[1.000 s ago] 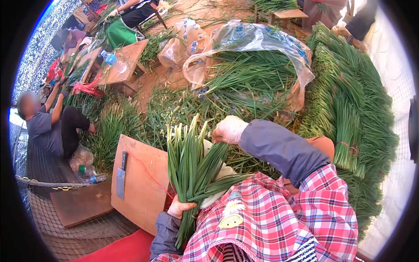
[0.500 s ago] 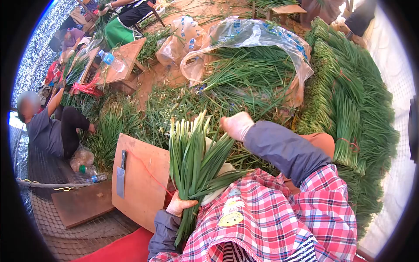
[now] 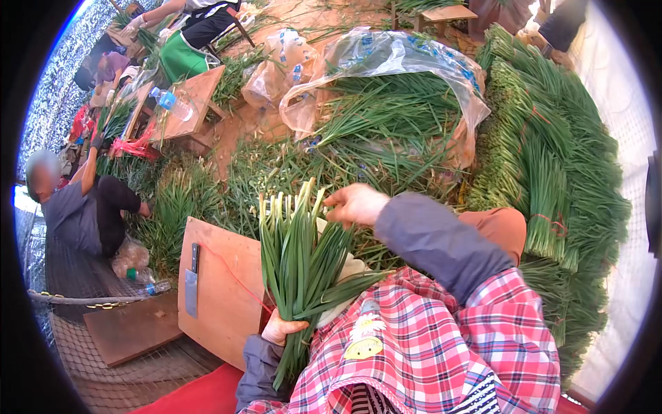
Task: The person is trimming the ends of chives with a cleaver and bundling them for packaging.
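Note:
My left hand (image 3: 283,328), low in front of my lap, is closed around a thick bunch of garlic chives (image 3: 296,265). Its pale stem ends point up and away from me, while the green leaf tips hang below the fist. My right hand (image 3: 356,205) is at the upper right edge of the bunch, fingers bent and apart, fingertips right at the stems. Left of the bunch, a wooden board (image 3: 222,286) carries a cleaver (image 3: 192,279) with a dark handle and a red string (image 3: 231,265).
Loose chives and trimmings (image 3: 276,162) cover the ground ahead. Beyond them lies a clear plastic bag (image 3: 476,103) of chives. Tied bundles (image 3: 545,200) are stacked high on my right. A person (image 3: 76,214) sits at the left, near a low table (image 3: 196,93) with a water bottle (image 3: 172,103).
My right hand has moved left and slightly down to the bunch's edge, its fingers loosening from a tighter curl. The left hand keeps its hold.

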Action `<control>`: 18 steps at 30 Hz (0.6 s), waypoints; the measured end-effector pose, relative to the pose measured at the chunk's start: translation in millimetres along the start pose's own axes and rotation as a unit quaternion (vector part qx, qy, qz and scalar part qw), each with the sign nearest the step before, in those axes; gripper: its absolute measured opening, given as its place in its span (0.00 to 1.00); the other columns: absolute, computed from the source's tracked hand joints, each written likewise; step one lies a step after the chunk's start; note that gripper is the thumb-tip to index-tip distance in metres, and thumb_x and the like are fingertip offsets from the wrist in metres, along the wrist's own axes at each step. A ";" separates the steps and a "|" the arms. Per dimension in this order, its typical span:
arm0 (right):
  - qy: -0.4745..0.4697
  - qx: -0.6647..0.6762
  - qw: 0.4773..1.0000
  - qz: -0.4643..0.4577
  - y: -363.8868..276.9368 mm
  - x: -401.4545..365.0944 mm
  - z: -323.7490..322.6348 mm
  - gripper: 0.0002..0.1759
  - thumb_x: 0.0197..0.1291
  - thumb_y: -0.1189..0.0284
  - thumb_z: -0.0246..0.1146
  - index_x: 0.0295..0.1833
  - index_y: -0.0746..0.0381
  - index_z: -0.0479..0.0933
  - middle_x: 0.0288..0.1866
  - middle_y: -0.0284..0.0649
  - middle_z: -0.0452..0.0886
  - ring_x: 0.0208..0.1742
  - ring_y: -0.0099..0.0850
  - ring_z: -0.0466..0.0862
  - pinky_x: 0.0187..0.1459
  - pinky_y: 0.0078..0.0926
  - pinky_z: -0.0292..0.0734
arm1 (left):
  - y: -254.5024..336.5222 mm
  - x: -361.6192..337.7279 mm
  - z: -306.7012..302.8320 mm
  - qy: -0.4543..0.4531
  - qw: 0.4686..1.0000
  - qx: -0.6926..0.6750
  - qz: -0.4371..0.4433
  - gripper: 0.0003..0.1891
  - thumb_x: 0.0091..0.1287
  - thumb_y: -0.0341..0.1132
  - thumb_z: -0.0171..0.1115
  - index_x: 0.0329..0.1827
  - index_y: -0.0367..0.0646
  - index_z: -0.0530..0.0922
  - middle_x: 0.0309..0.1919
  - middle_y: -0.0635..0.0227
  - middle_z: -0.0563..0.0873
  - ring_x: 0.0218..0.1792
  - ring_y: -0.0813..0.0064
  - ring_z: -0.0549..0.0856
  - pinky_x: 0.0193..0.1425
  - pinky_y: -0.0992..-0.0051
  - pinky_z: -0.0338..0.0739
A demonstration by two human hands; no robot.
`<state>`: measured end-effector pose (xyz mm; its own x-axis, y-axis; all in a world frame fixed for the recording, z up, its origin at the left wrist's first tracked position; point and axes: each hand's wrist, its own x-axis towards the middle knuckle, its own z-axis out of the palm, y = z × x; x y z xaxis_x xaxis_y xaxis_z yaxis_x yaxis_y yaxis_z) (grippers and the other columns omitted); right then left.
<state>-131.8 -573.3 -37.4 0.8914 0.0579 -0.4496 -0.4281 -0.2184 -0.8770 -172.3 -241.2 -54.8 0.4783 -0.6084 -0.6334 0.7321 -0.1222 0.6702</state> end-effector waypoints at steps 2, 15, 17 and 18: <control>-0.058 0.074 0.995 0.044 -6.9 5.5 17.0 0.21 0.51 0.64 0.66 0.48 0.63 0.78 0.32 0.36 0.81 0.30 0.21 0.80 0.29 0.20 0.75 | 4.2 -4.9 5.8 -0.023 0.999 0.032 0.034 0.31 0.43 0.20 0.66 0.56 0.37 0.71 0.44 0.62 0.81 0.40 0.67 0.82 0.42 0.68 0.79; -0.120 0.095 0.988 -0.006 12.7 -4.3 23.5 0.14 0.51 0.62 0.67 0.32 0.63 0.78 0.29 0.33 0.82 0.22 0.19 0.79 0.20 0.17 0.72 | -21.5 -12.7 -2.3 -0.078 0.997 -0.026 0.002 0.33 0.44 0.24 0.68 0.58 0.37 0.68 0.43 0.60 0.80 0.34 0.68 0.83 0.34 0.70 0.81; -0.122 0.120 0.985 -0.004 20.8 -4.4 24.6 0.14 0.51 0.62 0.68 0.30 0.63 0.77 0.30 0.34 0.82 0.22 0.20 0.81 0.20 0.17 0.73 | -28.6 -10.6 -5.5 -0.076 0.997 -0.028 -0.003 0.34 0.44 0.25 0.69 0.58 0.37 0.67 0.42 0.60 0.81 0.32 0.69 0.83 0.33 0.70 0.81; -0.123 0.121 0.985 -0.004 26.6 -1.5 25.6 0.14 0.51 0.63 0.68 0.30 0.63 0.77 0.30 0.35 0.82 0.23 0.21 0.81 0.20 0.18 0.73 | -29.5 -9.7 -7.5 -0.073 0.997 -0.007 -0.001 0.34 0.44 0.25 0.69 0.58 0.37 0.68 0.41 0.61 0.81 0.33 0.69 0.83 0.34 0.70 0.81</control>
<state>-148.4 -554.3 -64.4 0.8447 0.2988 -0.4440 -0.4707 0.0200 -0.8821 -194.9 -225.8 -71.3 0.4027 -0.7155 -0.5708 0.7396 -0.1131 0.6635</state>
